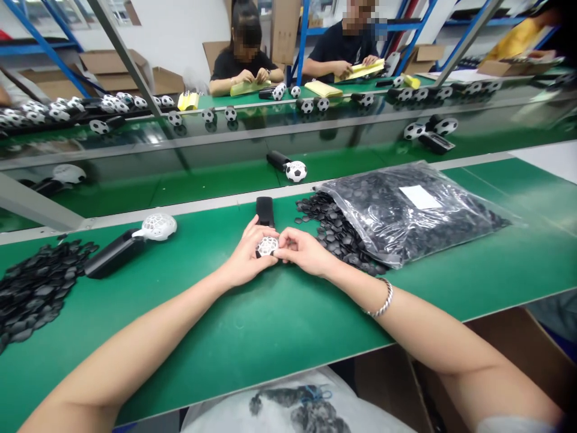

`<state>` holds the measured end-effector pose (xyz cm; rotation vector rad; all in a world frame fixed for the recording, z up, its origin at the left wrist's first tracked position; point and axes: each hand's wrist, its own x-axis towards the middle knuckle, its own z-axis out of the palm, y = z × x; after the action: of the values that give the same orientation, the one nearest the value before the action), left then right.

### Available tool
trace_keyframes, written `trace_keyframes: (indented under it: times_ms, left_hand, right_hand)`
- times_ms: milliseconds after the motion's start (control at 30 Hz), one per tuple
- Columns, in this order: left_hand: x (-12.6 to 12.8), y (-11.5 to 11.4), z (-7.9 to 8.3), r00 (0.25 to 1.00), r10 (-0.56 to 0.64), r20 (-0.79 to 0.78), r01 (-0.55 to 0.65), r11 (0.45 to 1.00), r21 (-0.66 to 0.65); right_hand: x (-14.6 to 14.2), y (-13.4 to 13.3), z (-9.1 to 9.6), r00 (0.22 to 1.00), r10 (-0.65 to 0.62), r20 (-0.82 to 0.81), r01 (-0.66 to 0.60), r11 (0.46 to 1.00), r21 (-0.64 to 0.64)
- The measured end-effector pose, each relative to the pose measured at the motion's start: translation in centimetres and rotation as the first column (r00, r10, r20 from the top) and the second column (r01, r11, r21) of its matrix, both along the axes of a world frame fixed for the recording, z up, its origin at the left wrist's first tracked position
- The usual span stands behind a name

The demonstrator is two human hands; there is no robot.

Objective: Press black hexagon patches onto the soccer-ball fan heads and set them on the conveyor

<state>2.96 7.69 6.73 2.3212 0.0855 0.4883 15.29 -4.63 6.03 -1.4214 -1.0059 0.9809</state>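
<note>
My left hand (250,252) is closed around the white, web-patterned ball head of a soccer-ball device (267,245). Its black handle (264,210) points away from me on the green table. At the ball's right side, the thumb and fingers of my right hand (301,249) are pinched together. Whatever lies between those fingertips is hidden or too small to make out. A few dark patches show along the ball's lower edge. Just right of my right hand, many small black pieces (336,231) spill from a clear plastic bag (451,210).
A similar device with a white ball (158,227) lies to the left, beside a pile of black pieces (38,285). Beyond the table edge, a conveyor (216,174) carries a device with a black-and-white ball (296,172). Co-workers (246,57) handle yellow sheets across from me.
</note>
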Motion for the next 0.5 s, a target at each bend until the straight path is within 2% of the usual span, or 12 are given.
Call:
trace_keyframes:
  times_ms: [167, 400, 500]
  left_hand:
    - [-0.21, 0.42, -0.04, 0.999, -0.046, 0.005, 0.046, 0.999, -0.006]
    - [-0.22, 0.51, 0.49, 0.998, -0.054, -0.037, 0.055, 0.998, 0.018]
    - [-0.2, 0.25, 0.52, 0.997, -0.05, -0.05, 0.05, 0.999, -0.005]
  right_hand:
    - [-0.01, -0.01, 0.18, 0.998, 0.024, -0.05, -0.025, 1.0, -0.014]
    - [0.04, 0.09, 0.11, 0.996, -0.022, 0.081, 0.02, 1.0, 0.016]
    - [-0.09, 0.13, 0.01, 0.997, -0.025, 0.068, 0.025, 1.0, 0.006]
